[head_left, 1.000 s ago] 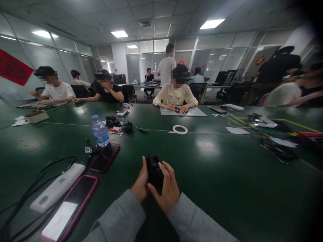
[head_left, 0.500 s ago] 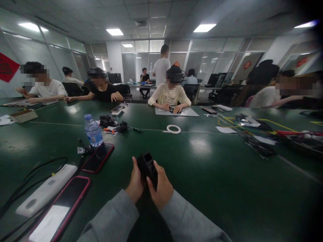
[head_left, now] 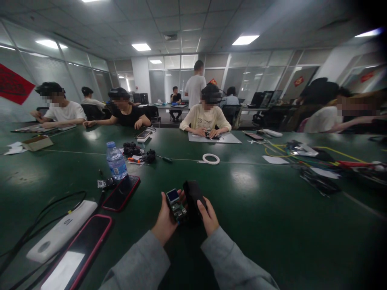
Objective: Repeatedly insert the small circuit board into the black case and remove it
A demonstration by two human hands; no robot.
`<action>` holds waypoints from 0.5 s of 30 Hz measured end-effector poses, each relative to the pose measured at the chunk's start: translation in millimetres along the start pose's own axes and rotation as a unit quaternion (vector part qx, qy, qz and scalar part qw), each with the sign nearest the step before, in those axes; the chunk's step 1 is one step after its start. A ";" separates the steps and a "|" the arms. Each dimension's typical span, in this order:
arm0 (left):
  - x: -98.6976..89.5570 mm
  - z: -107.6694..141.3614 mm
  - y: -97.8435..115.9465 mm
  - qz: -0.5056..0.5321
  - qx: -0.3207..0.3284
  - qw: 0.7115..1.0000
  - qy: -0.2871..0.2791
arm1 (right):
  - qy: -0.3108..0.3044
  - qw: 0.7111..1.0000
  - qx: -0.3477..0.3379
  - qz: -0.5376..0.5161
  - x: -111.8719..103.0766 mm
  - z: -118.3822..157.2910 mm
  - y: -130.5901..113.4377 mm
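Note:
My left hand (head_left: 164, 220) is closed around a small green circuit board (head_left: 178, 209) with a little dark screen (head_left: 173, 195) at its upper end. In my right hand (head_left: 211, 216) is a black plastic cover (head_left: 193, 197), tilted and gripped by its right side. The board and the cover are side by side over the green table, just apart at the top. Whether they touch lower down I cannot tell. Left of my hands lie a phone with a red edge (head_left: 121, 194) and a larger phone in a pink case (head_left: 80, 251).
A water bottle (head_left: 116, 161) stands behind the phones. A white power bank (head_left: 62, 229) with black cables lies at the left. Farther off are a white ring-shaped coil (head_left: 211, 159), black cable bundles (head_left: 133, 150) and a co-worker (head_left: 207, 117) at a grey mat.
The black cover has come off the circuit board. My right hand has moved right with the cover, and the board now shows in my left hand. The view has shifted slightly.

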State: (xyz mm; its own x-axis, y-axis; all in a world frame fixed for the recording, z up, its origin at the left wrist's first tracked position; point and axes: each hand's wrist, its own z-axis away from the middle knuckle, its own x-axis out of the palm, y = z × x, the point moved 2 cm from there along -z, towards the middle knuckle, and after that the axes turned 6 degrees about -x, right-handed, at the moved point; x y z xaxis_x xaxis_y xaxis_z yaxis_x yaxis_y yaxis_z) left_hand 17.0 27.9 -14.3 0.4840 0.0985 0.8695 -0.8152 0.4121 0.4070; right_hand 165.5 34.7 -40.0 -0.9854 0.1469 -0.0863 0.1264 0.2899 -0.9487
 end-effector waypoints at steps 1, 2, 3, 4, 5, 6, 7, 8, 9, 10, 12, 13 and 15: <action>0.7 0.9 0.3 -0.001 0.001 1.000 0.004 | -0.005 1.000 0.025 -0.008 -1.5 -2.5 4.0; 1.4 1.7 0.6 -0.002 0.001 1.000 0.006 | -0.006 0.999 0.037 -0.005 -3.2 -4.5 5.9; 2.1 2.4 0.9 -0.004 0.001 1.000 0.008 | -0.004 0.999 0.040 0.003 -4.8 -6.0 6.1; 2.7 2.9 1.1 -0.005 0.003 1.000 0.006 | 0.000 0.999 0.039 0.012 -6.1 -6.9 5.3; 3.1 3.3 1.4 -0.006 0.005 1.000 0.006 | -0.001 0.999 0.038 0.013 -6.9 -7.6 4.0; 3.6 3.5 1.7 -0.009 0.008 1.000 0.003 | -0.006 0.999 0.038 0.003 -6.9 -7.9 2.6; 3.9 3.6 1.9 -0.012 0.008 1.000 0.006 | -0.013 0.999 0.041 -0.018 -6.5 -8.1 1.4; 4.2 3.7 1.9 -0.014 0.007 1.000 0.005 | -0.017 0.998 0.043 -0.044 -5.8 -8.3 0.4; 4.4 3.7 1.9 -0.016 0.005 1.000 0.004 | -0.020 0.997 0.042 -0.069 -5.1 -8.5 -0.5; 4.6 3.7 1.8 -0.016 0.002 1.000 0.001 | -0.017 0.995 0.035 -0.090 -4.5 -8.8 -1.2; 4.6 3.3 1.7 -0.012 -0.002 1.000 -0.007 | -0.004 0.994 0.012 -0.109 -4.2 -10.0 -2.0; 4.3 3.0 1.6 -0.010 -0.002 1.000 -0.010 | 0.001 0.994 0.002 -0.108 -4.6 -10.7 -2.1; 3.0 2.0 1.7 -0.007 -0.002 1.000 -0.015 | 0.009 0.996 -0.009 -0.087 -7.0 -12.4 -1.1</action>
State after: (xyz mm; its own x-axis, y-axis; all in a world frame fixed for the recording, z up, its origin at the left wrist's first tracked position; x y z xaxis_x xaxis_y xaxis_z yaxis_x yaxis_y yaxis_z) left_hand 16.4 27.1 -10.4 0.4860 0.0658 0.8715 -0.8070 0.4164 0.4187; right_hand 173.7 45.1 -34.5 -0.9905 0.1093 0.0840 -0.0435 0.3301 -0.9429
